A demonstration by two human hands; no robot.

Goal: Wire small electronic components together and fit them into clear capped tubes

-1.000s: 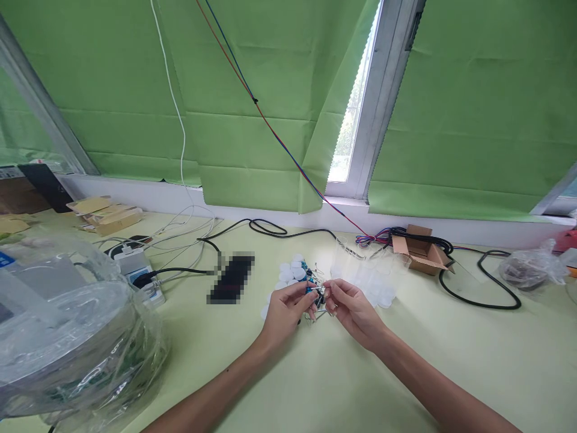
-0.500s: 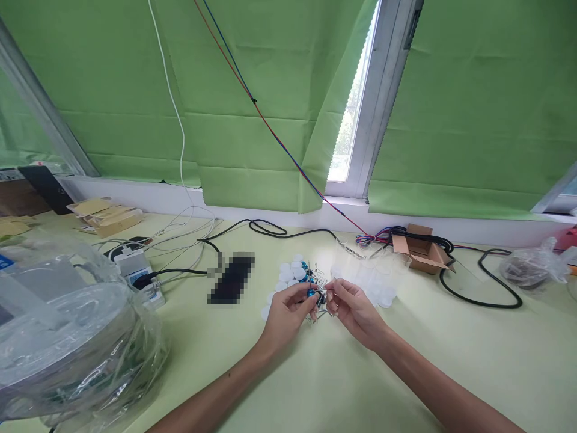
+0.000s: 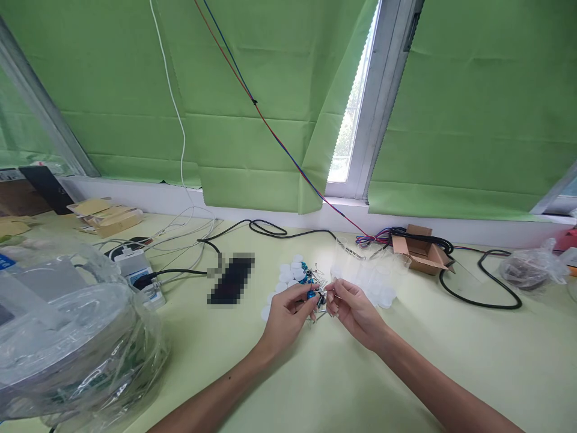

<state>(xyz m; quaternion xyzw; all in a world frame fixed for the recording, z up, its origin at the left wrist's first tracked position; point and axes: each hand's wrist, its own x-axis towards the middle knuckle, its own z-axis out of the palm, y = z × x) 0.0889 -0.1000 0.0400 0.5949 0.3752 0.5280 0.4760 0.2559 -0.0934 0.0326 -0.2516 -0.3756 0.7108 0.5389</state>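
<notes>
"Looking through the head view, how many of each?"
"Two bare hands, left hand [image 3: 285, 316] and right hand [image 3: 356, 311]; one small, shiny blue rounded piece [image 3: 311, 294]; one open brown cardboard box [image 3: 422, 255]. The translucent white round discs [image 3: 286, 275] and thin silver metal pieces [image 3: 320, 278] overlap too much to count."
"Where's the blue piece?"
"Between the left thumb and index fingertip, pinched nearly together on it."
"The right fingers?"
"Thumb and index nearly meeting, just beside it; I can't tell what they hold."
</notes>
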